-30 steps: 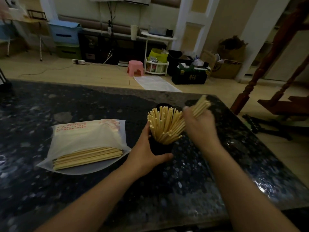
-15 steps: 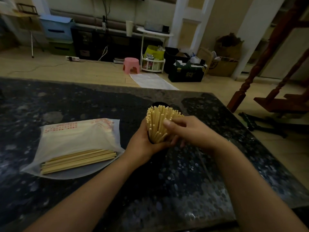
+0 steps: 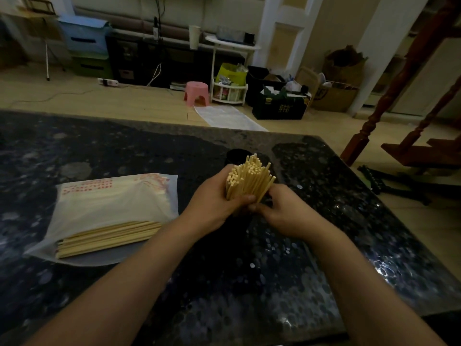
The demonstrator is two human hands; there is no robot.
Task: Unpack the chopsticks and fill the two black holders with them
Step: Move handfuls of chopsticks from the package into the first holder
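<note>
Wooden chopsticks (image 3: pixel 248 179) stand bunched in a black holder (image 3: pixel 240 219); both hands squeeze them, probably to pack them. Left hand (image 3: pixel 216 208) fingers curl around the bundle; right hand (image 3: pixel 283 213) fingers pinch its base.

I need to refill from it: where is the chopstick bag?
In the head view, the bag lies flat on the dark table, left of the left hand.

both arms reach forward, left hand (image 3: pixel 214 206) and right hand (image 3: pixel 284 213) curled in tight, fingertips basically touching in the middle
</note>
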